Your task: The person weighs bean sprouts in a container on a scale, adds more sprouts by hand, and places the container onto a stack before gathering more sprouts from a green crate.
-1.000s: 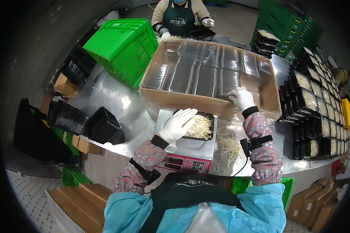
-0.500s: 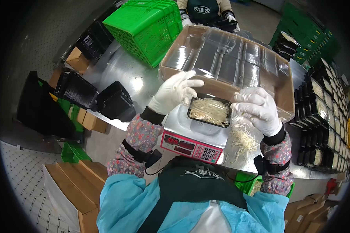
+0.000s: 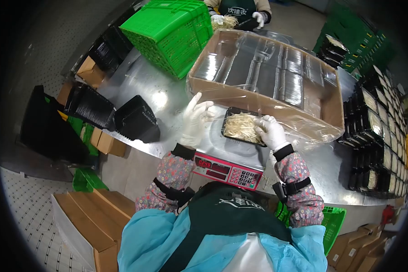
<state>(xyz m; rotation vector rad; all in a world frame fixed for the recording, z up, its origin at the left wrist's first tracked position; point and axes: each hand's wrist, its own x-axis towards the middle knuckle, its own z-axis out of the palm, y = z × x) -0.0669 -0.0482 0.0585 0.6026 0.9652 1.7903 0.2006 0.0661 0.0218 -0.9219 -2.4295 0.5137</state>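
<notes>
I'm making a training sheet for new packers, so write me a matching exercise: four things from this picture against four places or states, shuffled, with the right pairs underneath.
Column one
1. Green crate
2. Cardboard box
3. Scale
4. Right hand

Column two
A. Beneath the black tray, its front panel red-edged
B. White-gloved, fingers at the pale sprouts
C. On the metal table, beside the cardboard box
D. Filled with rows of stacked clear plastic pieces

Right pairs: 1-C, 2-D, 3-A, 4-B
</notes>
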